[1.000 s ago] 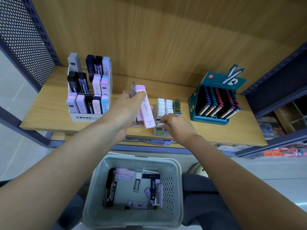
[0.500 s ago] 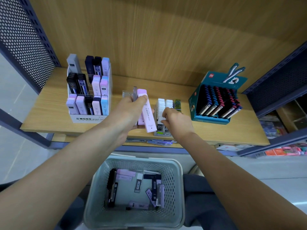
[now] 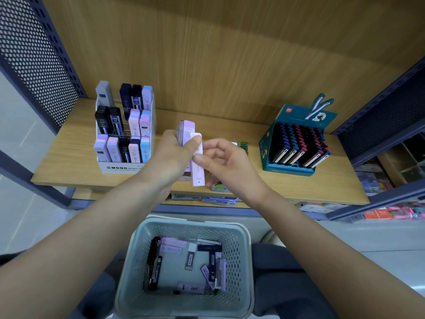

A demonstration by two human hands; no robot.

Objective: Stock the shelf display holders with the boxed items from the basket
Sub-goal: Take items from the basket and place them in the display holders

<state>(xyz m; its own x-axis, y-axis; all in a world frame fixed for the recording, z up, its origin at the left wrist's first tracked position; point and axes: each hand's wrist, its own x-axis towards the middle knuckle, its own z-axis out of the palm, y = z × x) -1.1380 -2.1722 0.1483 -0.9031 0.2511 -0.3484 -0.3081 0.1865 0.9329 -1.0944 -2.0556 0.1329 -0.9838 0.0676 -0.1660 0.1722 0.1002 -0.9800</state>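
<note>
Nearest us sits the grey-green perforated plastic basket (image 3: 239, 261), with a scatter of slim boxed items (image 3: 172, 244) lying flat on its floor, so plenty is left to stock. Above it the left hand (image 3: 174, 155) grips a small stack of slim boxes (image 3: 186, 130) on edge, and the right hand (image 3: 227, 162) pinches the pale pink slim box (image 3: 198, 171) at the front of that stack. We judge the step to be peeling one box off for placing; next it must come free of the left thumb and go upright into a matching slot. Beyond, on the light wooden shelf (image 3: 322, 185), the white tiered card holder (image 3: 124, 168) is nearly full of pink, black and blue boxes, the teal card display (image 3: 289, 166) holds dark rows, and a small holder (image 3: 220, 187) between them is mostly hidden behind the hands, perhaps part empty
</note>
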